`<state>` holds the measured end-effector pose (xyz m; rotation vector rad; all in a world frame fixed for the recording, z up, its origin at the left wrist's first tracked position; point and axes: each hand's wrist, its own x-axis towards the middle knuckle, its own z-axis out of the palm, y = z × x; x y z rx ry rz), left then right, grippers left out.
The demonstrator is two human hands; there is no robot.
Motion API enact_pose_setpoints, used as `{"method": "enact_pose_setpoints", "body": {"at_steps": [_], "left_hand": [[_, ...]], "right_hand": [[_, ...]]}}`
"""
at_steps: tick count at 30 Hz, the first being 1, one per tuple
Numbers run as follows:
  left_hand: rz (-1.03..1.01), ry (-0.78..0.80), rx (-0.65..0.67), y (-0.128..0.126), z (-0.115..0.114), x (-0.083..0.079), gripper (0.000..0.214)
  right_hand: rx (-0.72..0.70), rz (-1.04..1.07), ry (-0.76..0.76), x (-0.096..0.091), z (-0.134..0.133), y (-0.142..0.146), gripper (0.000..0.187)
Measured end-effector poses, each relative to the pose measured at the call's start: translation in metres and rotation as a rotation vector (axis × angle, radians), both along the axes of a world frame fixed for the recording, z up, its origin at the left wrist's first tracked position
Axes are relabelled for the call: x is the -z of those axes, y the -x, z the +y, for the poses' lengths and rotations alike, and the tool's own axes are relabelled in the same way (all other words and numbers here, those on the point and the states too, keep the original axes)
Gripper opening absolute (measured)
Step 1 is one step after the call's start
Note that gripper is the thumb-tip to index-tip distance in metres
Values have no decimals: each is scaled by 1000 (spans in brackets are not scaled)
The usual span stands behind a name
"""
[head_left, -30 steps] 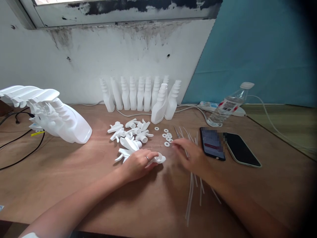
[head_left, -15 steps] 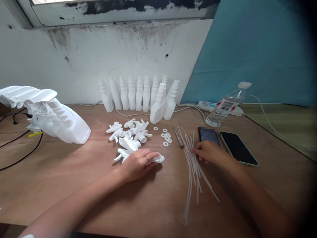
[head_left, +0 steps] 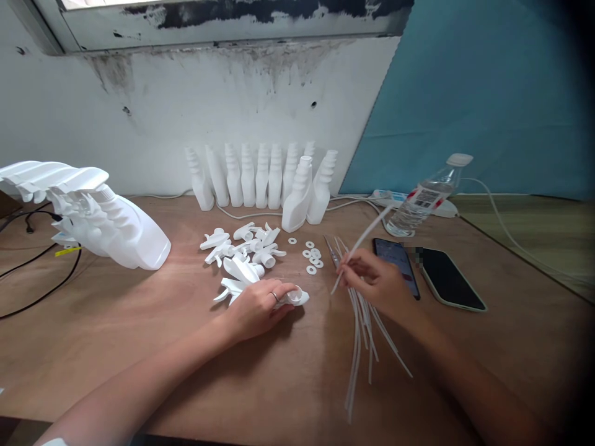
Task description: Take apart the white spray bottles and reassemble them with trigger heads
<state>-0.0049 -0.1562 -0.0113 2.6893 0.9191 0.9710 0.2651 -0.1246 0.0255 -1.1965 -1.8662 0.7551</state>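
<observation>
My left hand point(head_left: 263, 303) is closed on a white trigger spray head point(head_left: 300, 298), whose round collar faces up at the fingertips. The hand rests low over the table beside other white spray heads point(head_left: 242, 269). My right hand point(head_left: 372, 279) pinches one thin translucent plastic tube point(head_left: 365, 234) between thumb and fingers, its upper end slanting up to the right. Beneath that hand lies a loose bunch of similar tubes point(head_left: 356, 347). Several white ring washers point(head_left: 311, 269) lie between my two hands. A slim screwdriver-like tool point(head_left: 332, 251) is beside the tubes, partly hidden by my right fingers.
White bottles point(head_left: 261, 176) stand along the wall. Assembled spray bottles point(head_left: 134, 229) lean in a row at left. On the right are two phones point(head_left: 450, 279), a water bottle point(head_left: 421, 201) and a power strip point(head_left: 444, 209). Cables point(head_left: 246, 215) run along the back.
My right hand has lifted one tube from the bunch and moved it up and left, toward the washers. My left hand has stayed in place on the spray head.
</observation>
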Motion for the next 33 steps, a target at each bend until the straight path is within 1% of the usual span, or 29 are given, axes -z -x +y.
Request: {"method": "enact_pose_setpoints", "body": {"at_steps": [2,4,6,8,11,14,18,23,28,31,33], "left_hand": [[-17,24,-9,0,-1,0,32],[-10,42,-25,1,-1,-1,41],[7,56,-37,2,-1,-2,46],[23,83,-41,2,-1,-2,44],[24,133,-32,3,-1,-3,43],[1,144,-12,2,0,-4,43],[18,137,-11,3,0,-3,43],[9,108,-18,3,0,0,40],[11,142,-13,3,-1,-1,41],[-18,202,-21,3,0,-2,43],[-59,266,-29,3,1,-3,45]], "right_hand": [[-132,-155,41,6,2,1,17],[-217,-231,109,10,5,2,21],[-233,-168,165,10,5,5,25],[-218,-4,178,9,0,12,25],[-233,234,141,12,-13,26,22],[-248,301,101,22,-24,37,19],[-258,252,51,34,-27,41,19],[-270,167,-26,36,-26,41,21],[-266,72,-111,28,-25,47,21],[-246,13,-205,19,-20,54,18],[-262,-22,-239,13,-16,59,19]]}}
